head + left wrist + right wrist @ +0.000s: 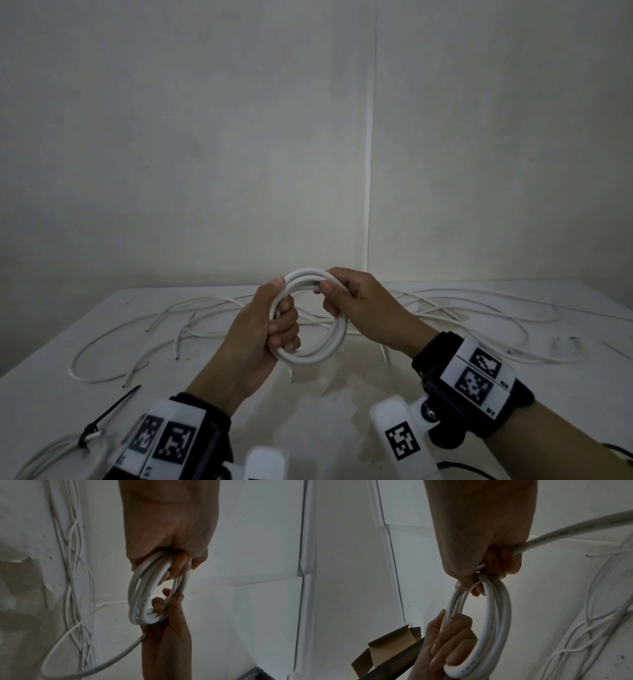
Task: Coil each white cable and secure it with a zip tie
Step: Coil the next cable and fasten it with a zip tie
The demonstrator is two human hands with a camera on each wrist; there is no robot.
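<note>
Nearest, a tied coil (51, 452) with a black zip tie (106, 416) lies at the table's (342, 428) front left. Above the table, the left hand (263, 329) grips the coil (315, 356) in progress, fingers through the ring; the right hand (359, 305) pinches its top and feeds the tail. Keep the left grip firm and lay each turn flat so loops match. Beyond, loose cables (479, 301) sprawl across the table.

All three views are dim and greyish, with soft, flat light and no glare; shadows are faint; the wrist views are darker, their near forearms murky and soft; straight lines bow toward the edges; fine detail looks smeared and noisy.
</note>
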